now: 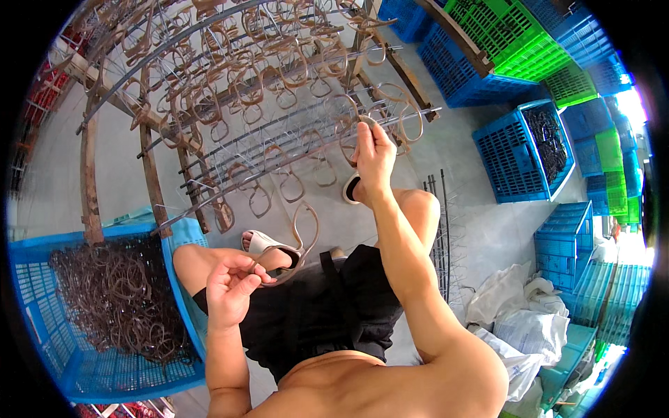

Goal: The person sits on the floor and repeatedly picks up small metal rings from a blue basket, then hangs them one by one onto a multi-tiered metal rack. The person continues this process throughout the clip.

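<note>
Between its thumb and fingers, my left hand (233,287) holds a brown eyeglass frame (315,227) above my lap. My right hand (375,157) is raised at the near end of a wire rack, its fingers pinching another brown frame (357,109) beside a metal rod (418,113). Whether that frame hangs on the rod is hard to tell. Rows of similar brown frames (290,184) hang from hooks on the rods of a wooden stand (90,183). At the left, a blue plastic crate (189,292) holds a heap of brown frames (120,298).
Blue and green crates (515,39) are stacked at the upper right. A blue crate of dark pieces (502,151) stands below them. Hooked rods (444,230) lie on the floor right of my leg. White sacks (528,329) lie at the lower right.
</note>
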`<action>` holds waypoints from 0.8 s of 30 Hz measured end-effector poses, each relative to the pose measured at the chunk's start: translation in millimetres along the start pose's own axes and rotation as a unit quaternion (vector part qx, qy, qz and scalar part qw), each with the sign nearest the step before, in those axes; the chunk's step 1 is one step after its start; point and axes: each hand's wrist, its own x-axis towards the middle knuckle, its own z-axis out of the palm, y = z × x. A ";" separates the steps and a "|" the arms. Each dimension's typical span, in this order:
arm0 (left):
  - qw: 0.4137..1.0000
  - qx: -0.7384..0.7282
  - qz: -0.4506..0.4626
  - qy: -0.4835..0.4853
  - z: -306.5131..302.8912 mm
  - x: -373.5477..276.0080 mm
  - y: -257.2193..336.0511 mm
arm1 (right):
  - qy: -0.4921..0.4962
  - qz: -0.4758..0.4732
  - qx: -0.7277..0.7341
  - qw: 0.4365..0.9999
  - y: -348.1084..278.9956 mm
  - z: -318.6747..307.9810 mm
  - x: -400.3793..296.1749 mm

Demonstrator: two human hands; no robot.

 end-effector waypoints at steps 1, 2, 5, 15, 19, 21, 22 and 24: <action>1.000 0.001 0.004 -0.006 1.5 1.2 -0.2 | 0.006 -0.007 0.000 1.000 2.2 0.3 -0.3; 1.000 0.002 0.008 -0.012 3.1 2.3 -0.5 | 0.012 -0.020 -0.005 1.000 4.2 0.1 1.9; 1.000 0.008 0.019 -0.023 4.8 3.2 0.0 | 0.058 -0.009 -0.015 0.998 -0.1 8.1 2.8; 0.999 -0.025 0.031 0.014 8.5 6.9 -4.7 | -0.064 -0.311 -0.328 0.890 -45.4 -0.2 -58.0; 0.993 -0.057 0.099 0.040 24.1 12.9 -9.2 | -0.269 -0.053 -0.065 0.959 -60.6 14.1 -131.5; 0.990 0.009 0.138 0.025 22.7 15.6 -22.5 | -0.268 0.185 0.306 0.895 -60.8 31.4 -160.4; 0.991 0.061 0.113 0.036 23.6 14.6 -26.6 | -0.208 0.180 0.291 0.917 -61.1 39.3 -166.1; 0.947 0.289 0.136 -0.015 23.5 16.5 -22.2 | -0.132 0.083 0.166 0.974 -45.8 38.4 -153.2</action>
